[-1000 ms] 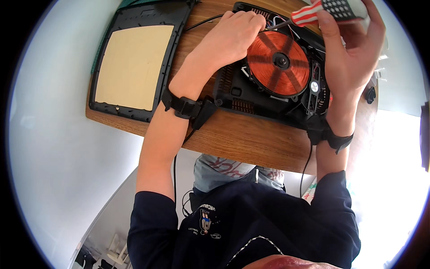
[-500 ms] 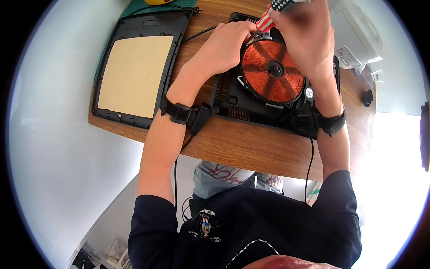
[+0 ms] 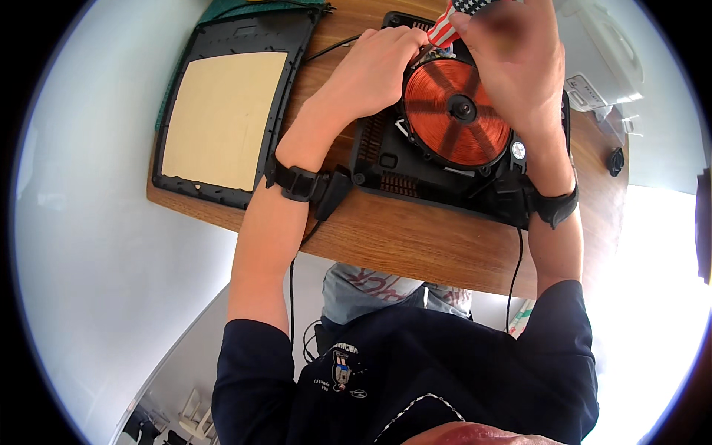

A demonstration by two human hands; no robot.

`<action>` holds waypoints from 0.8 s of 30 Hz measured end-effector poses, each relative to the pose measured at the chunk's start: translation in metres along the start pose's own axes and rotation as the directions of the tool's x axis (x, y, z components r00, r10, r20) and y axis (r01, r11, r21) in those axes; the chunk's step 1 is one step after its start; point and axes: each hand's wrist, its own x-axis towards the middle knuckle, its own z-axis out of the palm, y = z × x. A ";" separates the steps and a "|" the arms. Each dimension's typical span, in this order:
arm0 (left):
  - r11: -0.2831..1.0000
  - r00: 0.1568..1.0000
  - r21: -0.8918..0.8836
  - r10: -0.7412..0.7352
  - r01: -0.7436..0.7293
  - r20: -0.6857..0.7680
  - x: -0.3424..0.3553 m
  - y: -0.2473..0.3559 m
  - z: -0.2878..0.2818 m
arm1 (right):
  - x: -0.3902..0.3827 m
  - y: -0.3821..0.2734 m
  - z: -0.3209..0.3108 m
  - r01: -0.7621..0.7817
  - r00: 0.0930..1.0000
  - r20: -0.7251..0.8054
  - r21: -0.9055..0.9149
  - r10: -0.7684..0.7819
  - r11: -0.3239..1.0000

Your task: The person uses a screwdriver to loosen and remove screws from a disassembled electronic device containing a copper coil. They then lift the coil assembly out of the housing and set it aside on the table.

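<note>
Red-striped screwdriver (image 3: 443, 33), held in the right hand's grip (image 3: 518, 70), slants leftward by the copper coil (image 3: 451, 132), beside the left hand (image 3: 380, 71), whose hold cannot be told.

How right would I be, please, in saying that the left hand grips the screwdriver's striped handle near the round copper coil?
Not quite: the right hand grips the screwdriver's striped handle, as the head view shows; it is indeed near the round copper coil.
</note>
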 end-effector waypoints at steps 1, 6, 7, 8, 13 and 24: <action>0.999 0.997 0.023 -0.044 0.042 0.057 -0.002 -0.001 -0.003 | 0.000 -0.001 0.000 0.011 1.000 0.004 0.003 -0.011 1.000; 1.000 1.000 -0.014 -0.004 0.004 -0.010 -0.002 -0.001 0.001 | 0.000 -0.003 0.001 0.061 0.998 0.016 0.004 -0.061 0.998; 1.000 1.000 -0.007 0.001 -0.001 -0.009 -0.003 -0.001 0.001 | 0.000 -0.003 0.001 0.067 0.998 0.017 0.000 -0.067 0.998; 1.000 1.000 0.000 0.006 -0.006 -0.007 -0.003 0.000 0.000 | 0.000 -0.004 0.001 0.066 0.998 0.019 -0.008 -0.066 0.998; 0.999 0.998 0.043 -0.036 0.034 0.050 -0.002 0.000 -0.002 | 0.003 -0.005 -0.001 0.080 0.996 0.045 -0.046 -0.078 0.996; 0.995 0.992 0.084 -0.071 0.062 0.108 -0.003 0.000 -0.005 | 0.035 0.002 0.000 0.259 0.961 0.148 -0.183 -0.234 0.948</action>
